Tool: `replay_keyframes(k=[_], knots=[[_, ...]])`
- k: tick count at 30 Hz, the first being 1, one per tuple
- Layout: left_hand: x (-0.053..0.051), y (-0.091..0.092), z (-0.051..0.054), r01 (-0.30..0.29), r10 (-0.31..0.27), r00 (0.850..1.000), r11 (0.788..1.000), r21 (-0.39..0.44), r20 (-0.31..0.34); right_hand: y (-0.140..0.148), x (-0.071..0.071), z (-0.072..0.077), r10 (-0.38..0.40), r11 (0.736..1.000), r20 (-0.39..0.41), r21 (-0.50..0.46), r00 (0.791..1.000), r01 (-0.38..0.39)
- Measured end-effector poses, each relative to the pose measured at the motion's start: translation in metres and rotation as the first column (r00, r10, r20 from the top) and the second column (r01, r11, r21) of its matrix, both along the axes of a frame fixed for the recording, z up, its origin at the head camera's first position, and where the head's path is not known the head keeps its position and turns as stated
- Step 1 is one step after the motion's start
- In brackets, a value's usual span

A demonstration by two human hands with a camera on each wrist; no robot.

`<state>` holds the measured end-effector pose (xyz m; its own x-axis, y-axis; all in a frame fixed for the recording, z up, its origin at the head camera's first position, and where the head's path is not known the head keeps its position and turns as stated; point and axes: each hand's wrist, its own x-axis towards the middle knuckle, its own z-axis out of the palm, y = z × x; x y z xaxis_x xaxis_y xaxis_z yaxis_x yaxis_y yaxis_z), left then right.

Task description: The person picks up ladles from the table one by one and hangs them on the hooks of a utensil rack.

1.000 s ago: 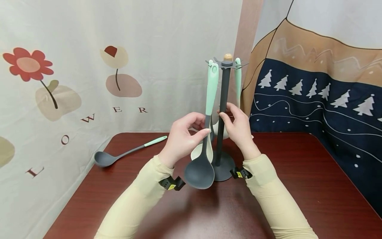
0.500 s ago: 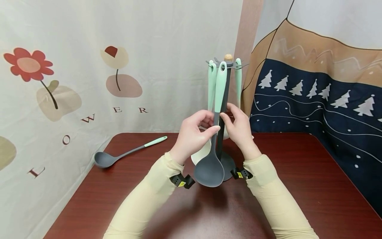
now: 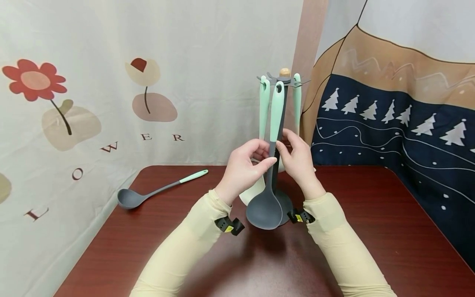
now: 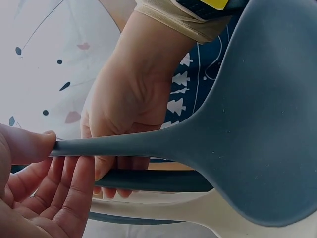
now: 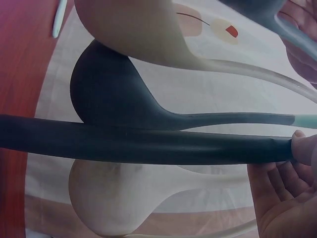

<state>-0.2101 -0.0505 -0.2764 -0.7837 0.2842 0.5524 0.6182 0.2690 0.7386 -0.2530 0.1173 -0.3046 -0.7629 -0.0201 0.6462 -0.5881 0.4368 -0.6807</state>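
My left hand (image 3: 243,165) pinches the grey neck of a ladle (image 3: 264,210) with a mint-green handle, held upright, bowl down, before a dark utensil stand (image 3: 286,207). The hole in its handle is level with the stand's hooks (image 3: 271,78); I cannot tell whether a hook passes through it. My right hand (image 3: 297,159) grips the stand's pole (image 5: 148,145) about mid-height. Behind the held ladle hangs a cream-coloured utensil (image 3: 251,194). The right wrist view shows another dark utensil (image 5: 111,89) and a pale one (image 5: 114,198) beside the pole.
On the left of the reddish-brown table (image 3: 334,247) lies another grey ladle (image 3: 130,199) with a mint handle. A further mint handle (image 3: 297,99) hangs on the stand's right side. A printed curtain (image 3: 208,82) stands behind the table.
My left hand has carried the ladle rightward, in front of the pole. In the last half second its handle has dropped slightly. My right hand stays on the pole.
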Motion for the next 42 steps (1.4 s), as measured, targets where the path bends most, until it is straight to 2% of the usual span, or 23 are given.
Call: replay_keyframes(k=[7,12,18,24,26,28,34,38,42], knots=[[0.0,-0.002,-0.002,0.011,-0.011,0.999,1.0,-0.008,0.03,0.002,0.001,0.001,0.003,1.0,0.016,0.009,1.0,-0.003],[-0.001,-0.013,-0.008,-0.003,0.005,0.999,0.999,-0.037,0.038,0.003,0.001,0.001,0.012,1.0,0.033,0.018,0.999,-0.013],[-0.008,-0.039,-0.023,-0.086,0.086,0.996,0.995,-0.055,-0.003,0.005,0.004,0.004,0.034,0.999,0.05,0.027,0.998,-0.036],[-0.018,-0.064,-0.043,-0.168,0.17,0.985,0.98,-0.105,0.006,0.006,0.006,0.004,0.042,0.999,0.064,0.021,0.997,-0.044],[-0.021,-0.072,-0.049,-0.201,0.203,0.979,0.968,-0.148,-0.004,0.007,0.006,0.003,0.047,0.999,0.069,0.018,0.997,-0.048],[-0.024,-0.08,-0.055,-0.242,0.243,0.97,0.948,-0.209,-0.02,0.008,0.007,0.002,0.056,0.998,0.075,0.009,0.996,-0.057],[-0.035,-0.104,-0.07,-0.341,0.344,0.937,0.858,-0.385,-0.063,0.012,0.013,0.0,0.082,0.997,0.084,-0.011,0.993,-0.081],[-0.043,-0.12,-0.08,-0.373,0.38,0.922,0.814,-0.446,-0.078,0.016,0.017,-0.003,0.097,0.995,0.066,0.004,0.993,-0.097],[-0.047,-0.134,-0.087,-0.399,0.411,0.908,0.779,-0.484,-0.086,0.02,0.02,-0.007,0.126,0.992,0.029,0.026,0.992,-0.127]])
